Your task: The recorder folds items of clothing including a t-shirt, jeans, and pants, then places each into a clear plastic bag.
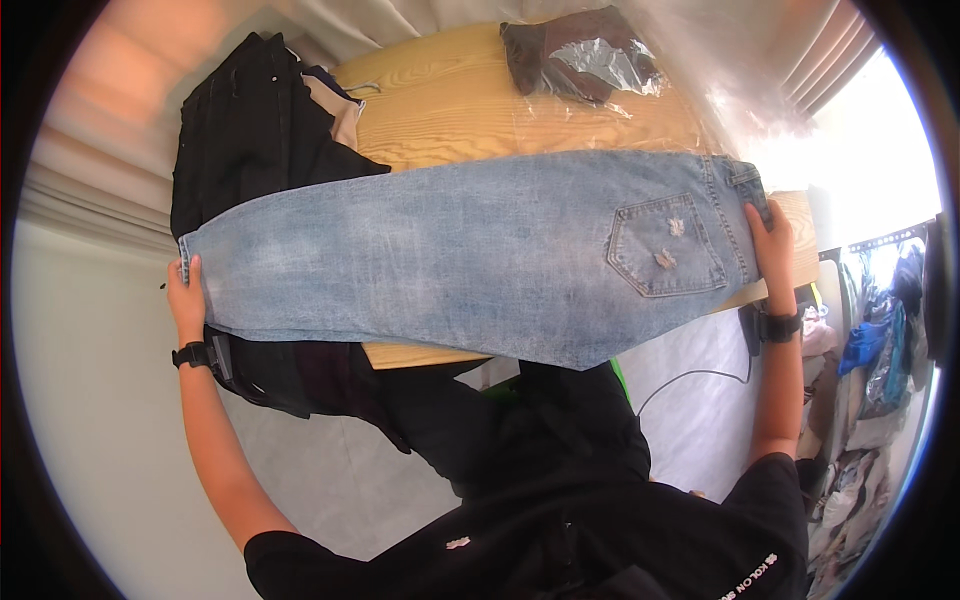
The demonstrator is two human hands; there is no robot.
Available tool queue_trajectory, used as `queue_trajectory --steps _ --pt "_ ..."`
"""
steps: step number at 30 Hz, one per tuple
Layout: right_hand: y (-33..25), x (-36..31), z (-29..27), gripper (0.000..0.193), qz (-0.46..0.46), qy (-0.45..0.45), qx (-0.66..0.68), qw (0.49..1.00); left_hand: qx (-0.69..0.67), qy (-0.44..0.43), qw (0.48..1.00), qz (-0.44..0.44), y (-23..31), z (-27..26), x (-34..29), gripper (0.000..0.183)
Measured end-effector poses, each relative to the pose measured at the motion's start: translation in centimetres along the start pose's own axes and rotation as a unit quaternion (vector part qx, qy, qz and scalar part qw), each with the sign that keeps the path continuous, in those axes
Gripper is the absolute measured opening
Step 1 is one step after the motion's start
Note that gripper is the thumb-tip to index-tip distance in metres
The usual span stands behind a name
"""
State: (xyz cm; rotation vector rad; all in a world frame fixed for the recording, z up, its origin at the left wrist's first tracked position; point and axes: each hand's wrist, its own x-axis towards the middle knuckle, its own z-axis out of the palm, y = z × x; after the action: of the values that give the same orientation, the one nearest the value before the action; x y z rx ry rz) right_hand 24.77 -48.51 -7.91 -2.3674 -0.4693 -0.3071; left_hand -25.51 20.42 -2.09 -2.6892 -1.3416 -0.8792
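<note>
A pair of light blue jeans (420, 250), folded lengthwise, stretches sideways across the wooden table (430, 100). Its back pocket (667, 247), with frayed patches, faces up near the waistband. At the hem on the left, my left hand (185, 285) grips the cloth, thumb on top. My right hand (772, 240) is closed on the waistband at the right end. The fingers of both hands are partly hidden behind the denim. Under the hem end and beyond it lies black clothing (235, 140).
A dark garment in a clear plastic bag (585, 55) lies at the table's far side. Beige curtains (100, 160) hang at the left. Bagged clothes (880, 330) hang and pile up at the right. A dark cable (690, 374) runs below the table's right part.
</note>
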Motion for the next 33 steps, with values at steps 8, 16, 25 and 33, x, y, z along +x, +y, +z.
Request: queue_trajectory --steps 8,16,25,33 --pt "0.8 0.4 -1.0 0.027 0.022 0.002 0.055 0.998 0.023 0.032 0.999 0.028 0.5 -4.4 0.6 0.036" --pt "0.1 -0.4 -1.2 0.025 0.026 -0.017 -0.004 1.0 0.002 -0.038 0.997 -0.068 -0.6 -2.2 -0.5 0.033" --pt "-8.1 -6.0 -3.2 0.029 -0.179 -0.006 -0.002 0.984 -0.32 -0.356 0.878 -0.032 24.2 -9.4 -16.5 0.016" --pt "-7.5 -6.8 -0.1 0.029 -0.181 -0.068 -0.081 0.978 -0.626 -0.445 0.639 -0.047 34.9 2.2 -31.9 0.046"
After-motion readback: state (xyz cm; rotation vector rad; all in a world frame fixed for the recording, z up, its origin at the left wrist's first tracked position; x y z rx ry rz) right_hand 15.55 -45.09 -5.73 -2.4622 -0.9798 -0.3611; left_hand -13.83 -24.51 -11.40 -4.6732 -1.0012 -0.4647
